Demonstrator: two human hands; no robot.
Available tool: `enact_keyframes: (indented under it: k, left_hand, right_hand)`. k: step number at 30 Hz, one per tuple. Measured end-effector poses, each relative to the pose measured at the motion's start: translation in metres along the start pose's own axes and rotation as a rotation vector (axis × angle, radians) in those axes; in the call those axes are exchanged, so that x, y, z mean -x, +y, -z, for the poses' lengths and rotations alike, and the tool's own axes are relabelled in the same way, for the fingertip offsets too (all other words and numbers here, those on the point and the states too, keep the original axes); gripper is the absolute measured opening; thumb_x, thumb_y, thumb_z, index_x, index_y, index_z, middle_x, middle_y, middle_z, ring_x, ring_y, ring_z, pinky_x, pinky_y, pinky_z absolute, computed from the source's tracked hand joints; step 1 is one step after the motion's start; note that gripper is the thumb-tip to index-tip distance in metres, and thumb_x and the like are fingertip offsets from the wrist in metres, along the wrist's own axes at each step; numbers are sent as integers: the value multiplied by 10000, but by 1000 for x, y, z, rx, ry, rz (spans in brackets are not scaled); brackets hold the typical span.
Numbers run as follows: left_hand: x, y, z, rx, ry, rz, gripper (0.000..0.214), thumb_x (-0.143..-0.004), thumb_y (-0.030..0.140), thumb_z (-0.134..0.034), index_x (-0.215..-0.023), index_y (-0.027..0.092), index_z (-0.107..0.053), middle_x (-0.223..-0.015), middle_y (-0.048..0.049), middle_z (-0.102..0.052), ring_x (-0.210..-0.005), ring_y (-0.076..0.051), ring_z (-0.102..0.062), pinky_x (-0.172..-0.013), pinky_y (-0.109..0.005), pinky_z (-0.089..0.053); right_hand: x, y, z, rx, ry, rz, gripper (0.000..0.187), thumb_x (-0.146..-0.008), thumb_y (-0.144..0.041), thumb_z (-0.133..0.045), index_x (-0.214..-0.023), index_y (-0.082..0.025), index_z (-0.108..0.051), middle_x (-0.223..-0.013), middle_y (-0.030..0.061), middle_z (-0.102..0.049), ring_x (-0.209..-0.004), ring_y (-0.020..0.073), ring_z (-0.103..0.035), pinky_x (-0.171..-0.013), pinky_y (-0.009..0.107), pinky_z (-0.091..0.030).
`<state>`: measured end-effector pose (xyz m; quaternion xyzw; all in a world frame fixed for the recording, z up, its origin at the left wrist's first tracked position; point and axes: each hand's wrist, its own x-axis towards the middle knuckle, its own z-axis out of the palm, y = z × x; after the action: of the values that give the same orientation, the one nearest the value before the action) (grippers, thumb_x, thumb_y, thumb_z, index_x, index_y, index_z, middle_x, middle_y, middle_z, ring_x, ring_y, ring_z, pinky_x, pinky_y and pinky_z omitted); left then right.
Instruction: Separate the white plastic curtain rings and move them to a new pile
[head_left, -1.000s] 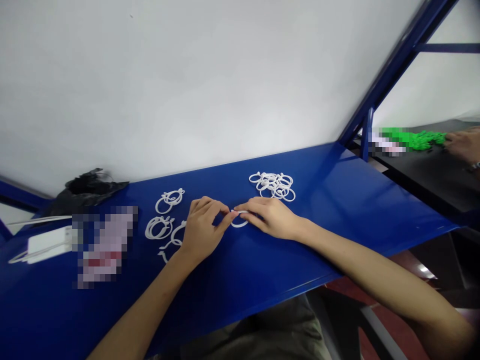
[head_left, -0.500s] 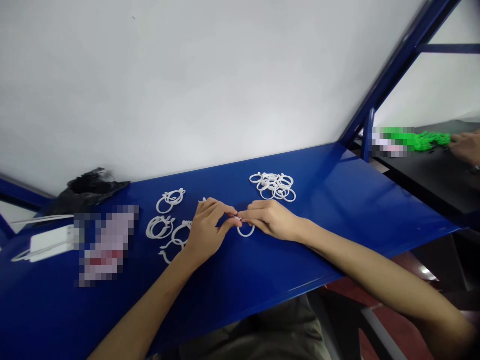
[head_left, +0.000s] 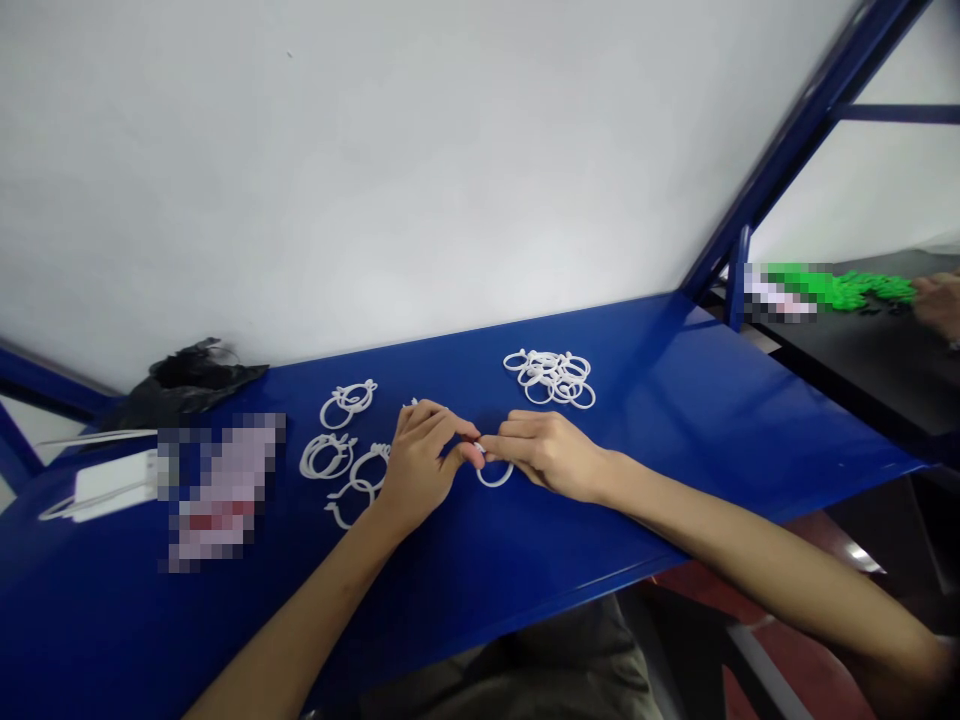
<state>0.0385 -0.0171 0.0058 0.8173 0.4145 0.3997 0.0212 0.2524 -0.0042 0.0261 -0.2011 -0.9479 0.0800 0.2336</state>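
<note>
Between my two hands is a white plastic ring [head_left: 495, 481], its lower arc showing below the fingers. My left hand [head_left: 424, 465] pinches the ring's top part between thumb and forefinger. Close against it, my right hand [head_left: 551, 450] grips the same ring, fingers curled; the small parts at the fingertips are mostly covered. Several loose white rings [head_left: 328, 456] lie left of my left hand, some with open ends, partly hidden behind it. A pile of white rings [head_left: 555, 378] rests on the blue table [head_left: 637, 400] beyond my right hand.
At the left stand a black plastic bag [head_left: 191, 380], a white box with a cable [head_left: 116, 485] and a blurred-out pink packet [head_left: 225, 490]. A blue metal frame [head_left: 780, 160] rises at the right. Past it, another person's hand [head_left: 937, 305] is beside green pieces [head_left: 874, 290] on a dark table.
The camera view has shifted slightly, so the scene sits a little further right and lower. Both hands stay together on the ring, with only small finger movement.
</note>
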Motion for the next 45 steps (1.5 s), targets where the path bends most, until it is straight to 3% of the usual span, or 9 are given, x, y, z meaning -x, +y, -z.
enact_keyframes:
  k: [5,11,16,29,37,45]
  left_hand:
    - [-5,4,2,46,37,-73,66,-906,252,-638,-843,240,-651,-805,7,-709,-828,-185,-582,-827,-361,-439]
    - [-9,5,5,76,93,-66,86,-909,271,-641,-835,228,-629,-858,-6,-691,-844,-168,-591,-800,-338,-468]
    - [-8,4,5,76,126,-77,92,-909,243,-639,-828,223,-600,-814,-2,-688,-813,-166,-597,-779,-333,-479]
    - [-3,3,4,83,170,-127,88,-908,301,-644,-954,233,-615,-850,-8,-703,-819,-166,-623,-788,-334,-514]
    - [-3,9,0,112,111,-164,93,-928,216,-603,-836,227,-591,-771,11,-669,-752,-147,-590,-750,-316,-495]
    - [1,6,-5,67,80,-185,105,-939,173,-570,-850,226,-581,-739,13,-606,-737,-148,-548,-723,-303,-470]
  right_hand:
    - [-1,4,-1,-13,92,-6,343,-1045,-209,-354,-1121,-118,-676,-792,66,-644,-686,155,-526,-651,288,-453]
    - [0,4,-3,-106,221,-162,311,-1028,-327,-456,-1205,-144,-635,-912,79,-687,-777,154,-620,-709,289,-518]
    - [-1,2,-3,-149,205,-216,259,-1025,-289,-456,-1146,-155,-642,-1029,87,-709,-890,167,-666,-799,318,-549]
    - [-2,-4,1,-168,220,-174,295,-1042,-269,-400,-1151,-144,-645,-968,89,-694,-820,159,-644,-752,304,-545]
    - [1,5,-6,-169,194,-166,301,-1043,-274,-395,-1132,-136,-647,-947,93,-701,-831,166,-655,-727,302,-548]
    - [0,4,-5,-168,170,-147,310,-1044,-261,-382,-1099,-119,-652,-919,103,-701,-810,165,-657,-724,305,-545]
